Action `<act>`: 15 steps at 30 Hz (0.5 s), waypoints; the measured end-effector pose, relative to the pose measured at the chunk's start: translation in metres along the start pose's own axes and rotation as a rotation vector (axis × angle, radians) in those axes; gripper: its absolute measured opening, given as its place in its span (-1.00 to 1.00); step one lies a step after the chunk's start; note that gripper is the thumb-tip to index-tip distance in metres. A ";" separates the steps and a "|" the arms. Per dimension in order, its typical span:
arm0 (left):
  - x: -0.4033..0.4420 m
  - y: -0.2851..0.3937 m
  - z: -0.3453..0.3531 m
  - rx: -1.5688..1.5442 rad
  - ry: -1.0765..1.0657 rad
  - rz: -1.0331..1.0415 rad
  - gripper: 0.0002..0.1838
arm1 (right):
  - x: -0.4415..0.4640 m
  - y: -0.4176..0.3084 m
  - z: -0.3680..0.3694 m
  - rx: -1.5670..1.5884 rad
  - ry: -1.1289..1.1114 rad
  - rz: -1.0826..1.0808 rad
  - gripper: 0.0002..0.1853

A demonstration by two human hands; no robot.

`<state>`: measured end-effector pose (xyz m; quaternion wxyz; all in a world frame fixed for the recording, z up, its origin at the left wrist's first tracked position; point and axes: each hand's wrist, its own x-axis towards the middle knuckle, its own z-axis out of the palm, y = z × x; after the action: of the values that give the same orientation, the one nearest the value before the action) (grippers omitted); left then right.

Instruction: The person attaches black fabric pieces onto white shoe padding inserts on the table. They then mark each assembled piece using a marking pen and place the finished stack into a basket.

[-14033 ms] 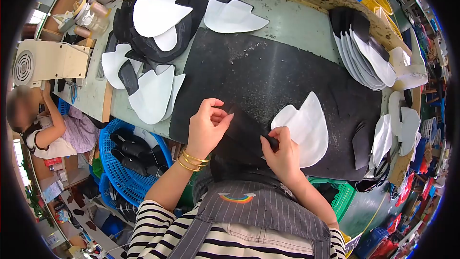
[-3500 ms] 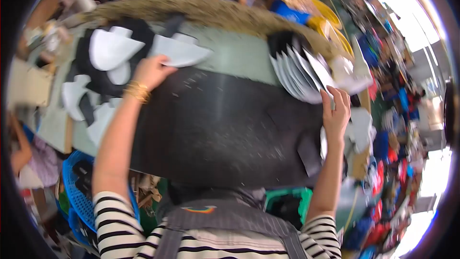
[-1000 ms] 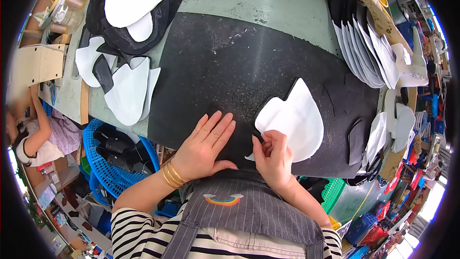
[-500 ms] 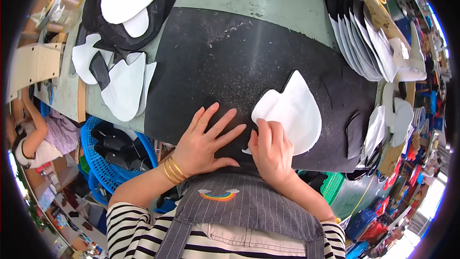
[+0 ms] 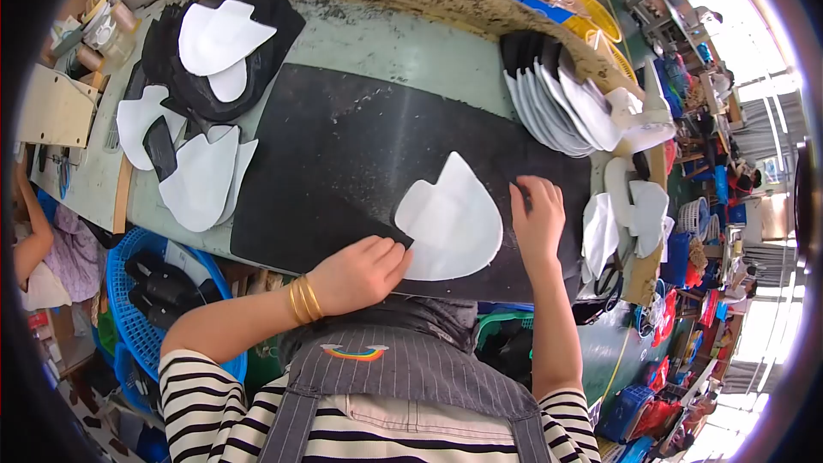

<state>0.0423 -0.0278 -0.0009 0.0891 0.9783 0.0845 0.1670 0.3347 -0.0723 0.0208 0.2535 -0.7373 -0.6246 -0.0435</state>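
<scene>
A white cut piece (image 5: 450, 227) with a pointed tip and a rounded side lies flat on the black mat (image 5: 317, 154) in front of me. At its left edge my left hand (image 5: 364, 270) is closed, with the dark corner of a thin black piece (image 5: 396, 235) at its fingertips. How far that black piece reaches is hard to see against the mat. My right hand (image 5: 540, 213) is over the mat to the right of the white piece, apart from it. Its fingers are bent, and dark surface shows between thumb and forefinger.
Fanned white and black pieces (image 5: 557, 111) stand at the back right. More white pieces (image 5: 201, 180) lie at left, near a black pile (image 5: 274, 34). A blue basket (image 5: 116, 291) with black items is below the table's left edge. A person's arm (image 5: 33, 223) shows far left.
My right hand has left the white piece and moved right. My left hand has gone from spread fingers to closed beside the white piece. The whole view has shifted.
</scene>
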 end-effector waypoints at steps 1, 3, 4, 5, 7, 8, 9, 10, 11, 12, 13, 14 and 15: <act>0.003 0.004 0.000 0.110 0.019 0.063 -0.66 | 0.004 0.013 0.009 -0.165 0.084 -0.079 -0.79; 0.007 0.002 -0.004 0.234 0.055 0.143 -0.71 | -0.004 0.030 0.031 -0.348 -0.044 -0.121 -0.78; 0.004 -0.001 -0.007 0.243 0.069 0.157 -0.72 | -0.007 0.024 0.031 -0.353 -0.019 -0.175 -0.75; -0.001 -0.003 -0.010 0.245 0.074 0.166 -0.73 | -0.012 0.025 0.034 -0.312 -0.047 -0.130 -0.78; -0.014 -0.021 -0.032 0.065 -0.145 0.029 -0.79 | -0.015 0.023 0.026 -0.129 0.076 -0.123 -0.81; -0.019 -0.033 -0.046 0.135 -0.090 0.000 -0.77 | -0.019 0.023 0.022 0.111 0.113 0.033 -0.85; -0.024 -0.041 -0.055 0.215 -0.035 -0.031 -0.73 | -0.027 0.014 0.015 0.353 0.121 0.266 -0.85; -0.026 -0.034 -0.057 0.077 0.035 -0.171 -0.68 | -0.029 -0.002 0.002 0.614 0.055 0.394 -0.83; -0.022 -0.022 -0.056 -0.059 0.108 -0.308 -0.64 | -0.032 -0.020 -0.013 0.872 -0.016 0.525 -0.80; -0.016 -0.009 -0.055 -0.191 0.187 -0.440 -0.59 | -0.035 -0.043 -0.018 1.080 -0.069 0.559 -0.77; -0.009 0.010 -0.051 -0.528 0.226 -0.565 -0.47 | -0.041 -0.064 -0.017 1.285 -0.124 0.586 -0.75; 0.001 0.024 -0.047 -0.869 0.172 -0.687 -0.36 | -0.051 -0.074 -0.012 1.317 -0.218 0.646 -0.74; 0.008 0.035 -0.030 -1.062 0.285 -0.728 -0.48 | -0.055 -0.082 -0.003 1.413 -0.285 0.611 -0.75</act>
<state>0.0448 -0.0559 0.0363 0.5985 0.6784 0.3270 0.2732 0.2463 -0.1156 0.0282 0.5808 -0.5388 -0.3003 0.5312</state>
